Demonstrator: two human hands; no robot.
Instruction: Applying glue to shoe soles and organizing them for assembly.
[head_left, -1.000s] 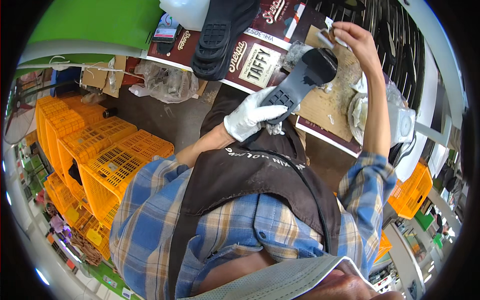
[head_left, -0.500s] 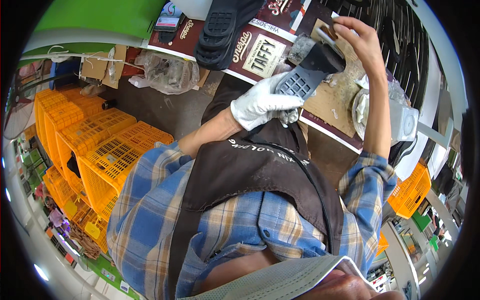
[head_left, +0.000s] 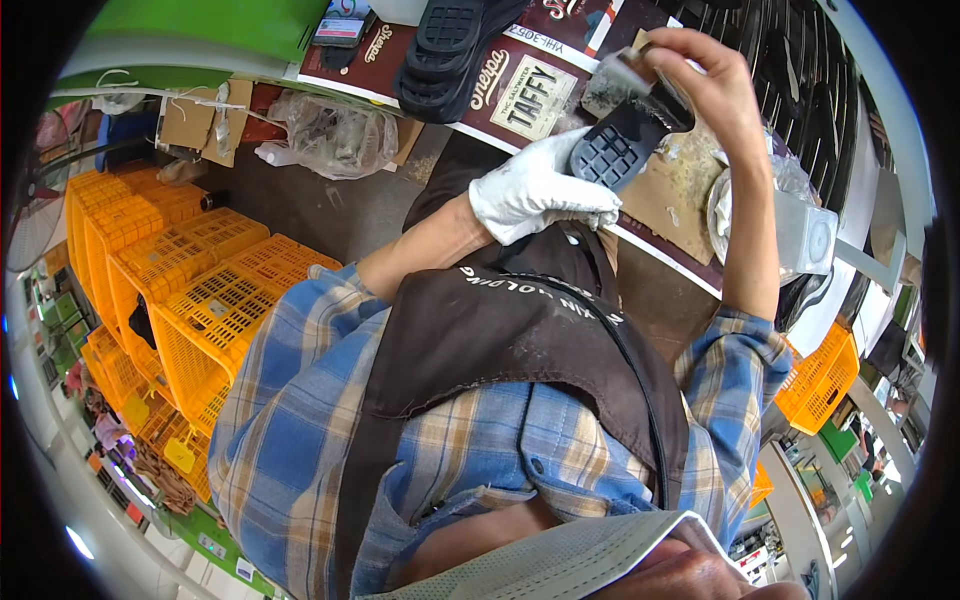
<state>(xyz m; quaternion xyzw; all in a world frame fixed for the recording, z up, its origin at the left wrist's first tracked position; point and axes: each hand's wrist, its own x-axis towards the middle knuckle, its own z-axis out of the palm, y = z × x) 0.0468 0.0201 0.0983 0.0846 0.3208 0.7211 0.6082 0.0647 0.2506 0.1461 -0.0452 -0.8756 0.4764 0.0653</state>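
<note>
In my white-gloved left hand point(head_left: 535, 190) is a black shoe sole point(head_left: 610, 155), its gridded heel toward me and its other end pointing away to the right. My fingers wrap round the heel. My bare right hand point(head_left: 705, 85) pinches a small brush-like tool point(head_left: 632, 68) over the far part of the sole; motion blurs it, and its exact kind is hard to read. Beneath them lies a stained tan board point(head_left: 675, 215). A greyish, frosted-looking block point(head_left: 600, 95) sits beside the sole. More black soles point(head_left: 440, 65) are stacked at the far left of the bench.
Dark red printed card point(head_left: 490, 125) covers the bench. A plastic-lined bowl point(head_left: 722, 215) and a clear container point(head_left: 805, 240) stand at the right. Black slatted racking point(head_left: 800, 90) runs behind. Orange crates point(head_left: 215, 290) are piled to my left. A phone point(head_left: 343, 25) lies far left.
My left hand and the sole have shifted slightly right, with the sole tilted a little differently. My right hand has moved slightly left, carrying the tool over the sole.
</note>
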